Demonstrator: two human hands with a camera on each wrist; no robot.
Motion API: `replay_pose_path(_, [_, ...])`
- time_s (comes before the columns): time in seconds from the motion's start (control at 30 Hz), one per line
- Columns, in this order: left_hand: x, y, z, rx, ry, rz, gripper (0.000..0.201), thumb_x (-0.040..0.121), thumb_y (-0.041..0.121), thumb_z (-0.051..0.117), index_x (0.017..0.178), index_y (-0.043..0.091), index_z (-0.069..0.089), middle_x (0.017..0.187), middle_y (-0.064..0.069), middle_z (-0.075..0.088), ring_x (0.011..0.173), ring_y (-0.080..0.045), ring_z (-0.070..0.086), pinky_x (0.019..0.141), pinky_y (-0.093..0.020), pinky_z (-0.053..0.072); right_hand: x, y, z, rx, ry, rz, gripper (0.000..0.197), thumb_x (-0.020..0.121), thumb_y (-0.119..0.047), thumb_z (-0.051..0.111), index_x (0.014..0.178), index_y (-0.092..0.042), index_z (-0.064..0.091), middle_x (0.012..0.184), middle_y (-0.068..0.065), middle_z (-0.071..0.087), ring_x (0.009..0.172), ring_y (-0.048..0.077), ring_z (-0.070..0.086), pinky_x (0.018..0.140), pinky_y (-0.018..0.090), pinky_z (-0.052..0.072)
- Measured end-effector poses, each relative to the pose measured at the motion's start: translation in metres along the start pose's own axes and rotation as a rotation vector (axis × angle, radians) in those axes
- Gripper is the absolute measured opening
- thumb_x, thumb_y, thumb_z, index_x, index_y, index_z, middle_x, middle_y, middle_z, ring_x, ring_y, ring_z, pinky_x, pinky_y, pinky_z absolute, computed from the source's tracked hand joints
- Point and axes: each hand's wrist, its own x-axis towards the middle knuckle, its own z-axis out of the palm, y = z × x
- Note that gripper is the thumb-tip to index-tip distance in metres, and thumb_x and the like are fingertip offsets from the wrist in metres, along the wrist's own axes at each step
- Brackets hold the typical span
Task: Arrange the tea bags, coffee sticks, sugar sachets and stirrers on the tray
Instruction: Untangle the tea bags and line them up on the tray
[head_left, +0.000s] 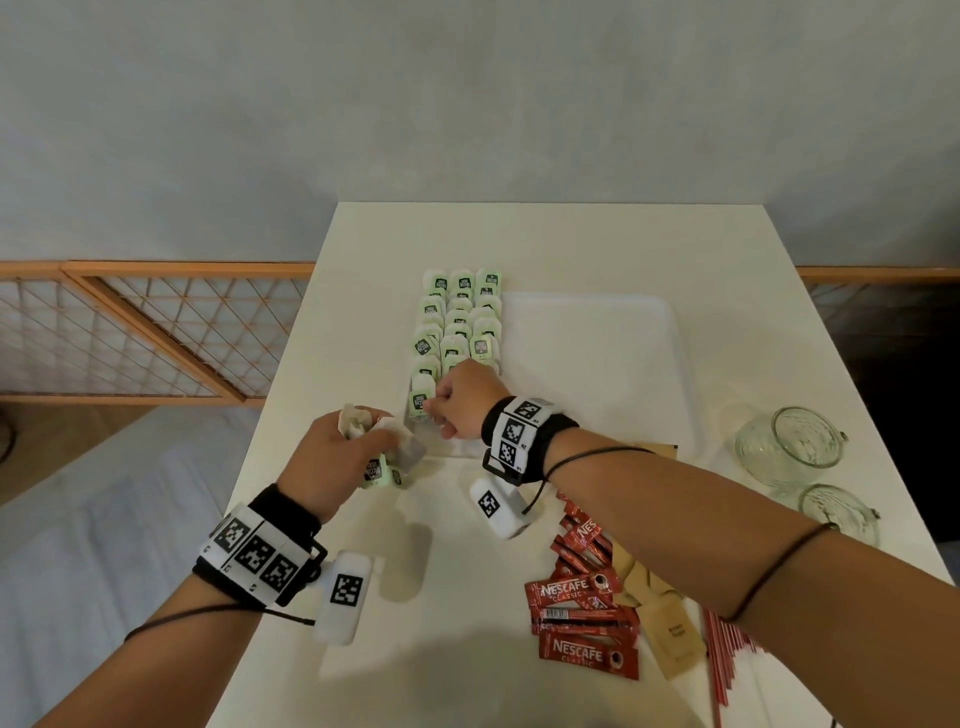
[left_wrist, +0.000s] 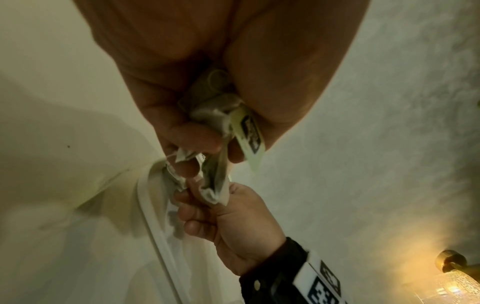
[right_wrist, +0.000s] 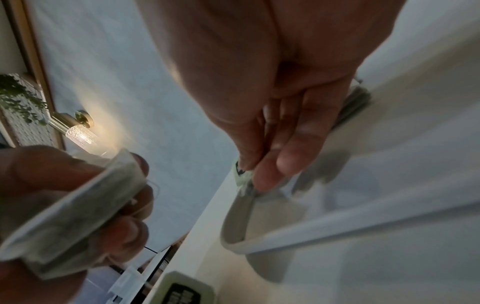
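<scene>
Tea bags (head_left: 460, 322) with green tags lie in three columns along the left side of the white tray (head_left: 597, 364). My right hand (head_left: 436, 410) pinches one tea bag (head_left: 420, 402) at the tray's near left corner; the right wrist view shows its fingertips (right_wrist: 259, 176) on the tag (right_wrist: 241, 174). Just left of the tray, my left hand (head_left: 382, 441) grips a bunch of tea bags (head_left: 387, 465), seen bunched in the palm (left_wrist: 223, 123). Red coffee sticks (head_left: 582, 613), brown sugar sachets (head_left: 670, 639) and red stirrers (head_left: 724, 660) lie on the table under my right forearm.
Two glass cups (head_left: 795, 447) (head_left: 836, 512) stand at the table's right edge. The table's left edge runs close by my left hand. A wooden lattice rail (head_left: 156, 332) stands beyond it. The right part of the tray holds nothing.
</scene>
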Motion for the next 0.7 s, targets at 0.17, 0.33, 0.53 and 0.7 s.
replay_pose_path(0.17, [-0.003, 0.003, -0.002, -0.018, 0.026, -0.003, 0.025, 0.088, 0.009, 0.068, 0.063, 0.013, 0.074, 0.064, -0.006, 0.069, 0.061, -0.020, 0.050, 0.054, -0.027, 0.036, 0.008, -0.004, 0.001, 0.005, 0.000, 0.094, 0.028, 0.095, -0.019, 0.067, 0.087, 0.007, 0.073, 0.073, 0.015, 0.074, 0.059, 0.023, 0.072, 0.066, 0.038, 0.061])
replay_pose_path(0.33, [-0.003, 0.006, 0.000, -0.014, 0.026, 0.005, 0.035, 0.088, 0.001, 0.065, 0.059, 0.018, 0.073, 0.059, -0.003, 0.068, 0.052, -0.011, 0.056, 0.051, -0.025, 0.037, 0.008, -0.003, 0.000, -0.121, 0.027, 0.072, 0.033, 0.089, -0.026, 0.070, 0.078, 0.004, 0.076, 0.064, 0.010, 0.074, 0.063, 0.027, 0.075, 0.070, 0.046, 0.064])
replay_pose_path(0.53, [-0.001, 0.005, 0.003, -0.024, 0.042, 0.006, 0.020, 0.088, -0.006, 0.060, 0.075, 0.002, 0.073, 0.061, -0.002, 0.070, 0.052, -0.006, 0.061, 0.051, -0.014, 0.045, -0.012, -0.004, -0.015, -0.223, 0.021, -0.051, 0.056, 0.096, -0.053, 0.056, 0.080, -0.002, 0.072, 0.074, 0.011, 0.075, 0.067, 0.026, 0.073, 0.074, 0.036, 0.060])
replay_pose_path(0.7, [0.005, 0.000, 0.010, -0.036, 0.043, -0.019, 0.008, 0.086, -0.004, 0.067, 0.085, 0.002, 0.072, 0.063, -0.001, 0.070, 0.052, -0.007, 0.060, 0.048, -0.014, 0.043, -0.046, -0.001, -0.022, -0.049, -0.165, -0.271, 0.035, 0.093, -0.052, 0.064, 0.096, -0.020, 0.078, 0.088, 0.013, 0.073, 0.077, 0.027, 0.067, 0.072, 0.039, 0.053])
